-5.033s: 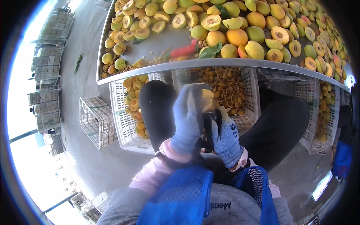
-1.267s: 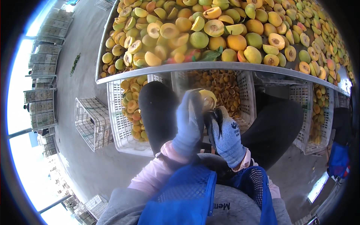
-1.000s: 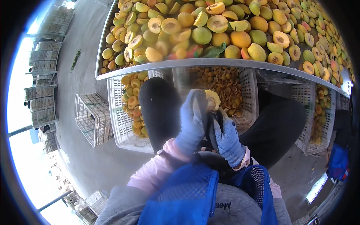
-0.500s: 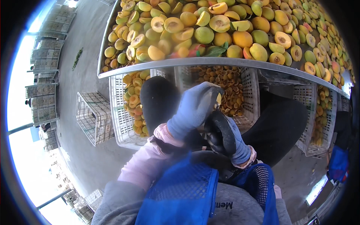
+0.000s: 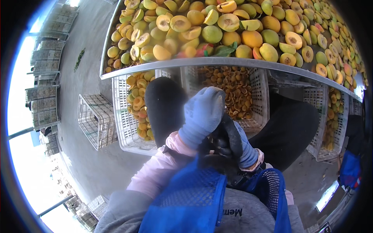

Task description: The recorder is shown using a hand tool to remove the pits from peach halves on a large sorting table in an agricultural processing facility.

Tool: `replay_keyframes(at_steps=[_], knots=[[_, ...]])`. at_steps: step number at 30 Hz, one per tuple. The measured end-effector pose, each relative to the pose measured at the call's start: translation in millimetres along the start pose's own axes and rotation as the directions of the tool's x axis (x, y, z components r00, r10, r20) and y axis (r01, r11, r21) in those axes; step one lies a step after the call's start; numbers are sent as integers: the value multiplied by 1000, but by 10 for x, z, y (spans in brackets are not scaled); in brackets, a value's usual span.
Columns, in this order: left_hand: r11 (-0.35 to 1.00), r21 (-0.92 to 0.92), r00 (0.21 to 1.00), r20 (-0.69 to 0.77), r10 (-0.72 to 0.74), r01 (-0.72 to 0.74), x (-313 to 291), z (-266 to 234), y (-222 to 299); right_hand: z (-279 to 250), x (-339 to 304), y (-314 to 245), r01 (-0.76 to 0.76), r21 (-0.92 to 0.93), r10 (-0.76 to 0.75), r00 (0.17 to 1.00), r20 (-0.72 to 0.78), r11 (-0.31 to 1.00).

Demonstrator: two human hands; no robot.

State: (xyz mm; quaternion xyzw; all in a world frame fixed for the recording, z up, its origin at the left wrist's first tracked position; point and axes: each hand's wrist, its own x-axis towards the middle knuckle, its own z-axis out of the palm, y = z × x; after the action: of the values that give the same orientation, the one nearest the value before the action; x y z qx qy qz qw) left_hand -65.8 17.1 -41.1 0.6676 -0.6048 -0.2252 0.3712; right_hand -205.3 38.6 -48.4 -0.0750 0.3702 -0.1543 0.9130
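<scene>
Far left, stacked crates (image 5: 44,77) line a bare concrete floor (image 5: 77,116) in bright daylight; an empty white crate (image 5: 95,120) stands apart; beside it a white basket (image 5: 130,108) is partly filled with halved yellow fruit (image 5: 138,103); the left hand (image 5: 202,114), in a blue glove, curls closed over the lap, though what its grip holds is hidden; just right, the right hand (image 5: 237,141) is folded around a dark tool (image 5: 229,134); no fruit shows between them; behind, a second basket (image 5: 258,93) holds pits (image 5: 229,83); above, the metal-rimmed surface (image 5: 233,62) is heaped with whole and halved fruit (image 5: 233,27); judging by that heap, much work remains.
</scene>
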Motion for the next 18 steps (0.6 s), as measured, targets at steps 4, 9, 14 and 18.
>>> replay_keyframes(at_steps=[4,9,14,18], knots=[[978,-206,998,69,-14,28,0,30,-78,-18,-58,-27,-18,29,16,996,83,999],[822,-494,956,208,-205,284,-82,137,-188,41,-97,-31,83,-107,-86,996,-20,991],[707,-618,937,275,-214,343,-92,149,-295,210,-175,-90,28,-177,-41,996,-73,984],[849,-526,959,262,106,50,42,-32,-170,131,-186,-93,33,110,-51,984,169,993]])
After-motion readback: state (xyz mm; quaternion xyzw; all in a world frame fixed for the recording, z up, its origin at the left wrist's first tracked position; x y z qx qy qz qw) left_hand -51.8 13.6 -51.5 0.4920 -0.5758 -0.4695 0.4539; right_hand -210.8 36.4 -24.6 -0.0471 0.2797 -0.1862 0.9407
